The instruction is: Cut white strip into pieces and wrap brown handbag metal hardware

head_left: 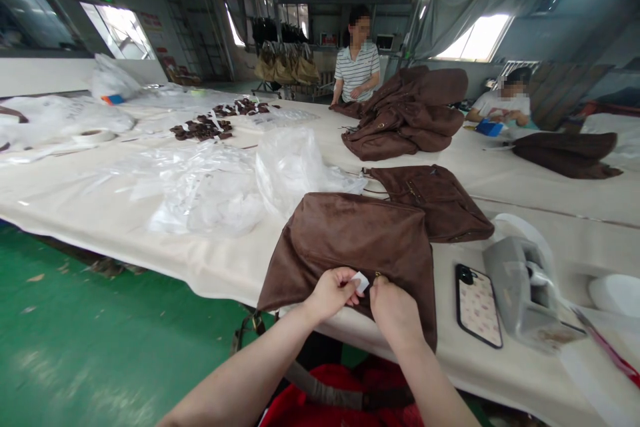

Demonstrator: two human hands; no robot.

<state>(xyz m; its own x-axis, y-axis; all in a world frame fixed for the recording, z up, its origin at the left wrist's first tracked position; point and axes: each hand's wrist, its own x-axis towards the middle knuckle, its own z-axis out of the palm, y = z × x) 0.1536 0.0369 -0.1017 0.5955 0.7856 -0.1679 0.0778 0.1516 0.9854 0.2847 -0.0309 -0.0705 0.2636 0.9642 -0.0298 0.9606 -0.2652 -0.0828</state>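
A brown leather bag (355, 230) lies at the table's front edge, its lower part hanging toward me. My left hand (334, 293) rests at the near side of the bag, thumb and fingers closed on a small white paper slip (360, 282). Just right of it, my right hand (395, 307) is closed at a small gold-coloured zipper pull (378, 275) on the bag. Its fingertips are partly hidden behind the hand. Behind this bag lies a second brown bag (430, 200) with a zipped pocket.
Clear plastic bags (210, 187) spread left. A phone (477, 303), a grey tape dispenser (520, 287) and red-handled scissors (607, 347) lie right. Farther back are a heap of brown bags (410, 113) and dark brown strap bundles (203, 127). Two people work across the table (540, 190).
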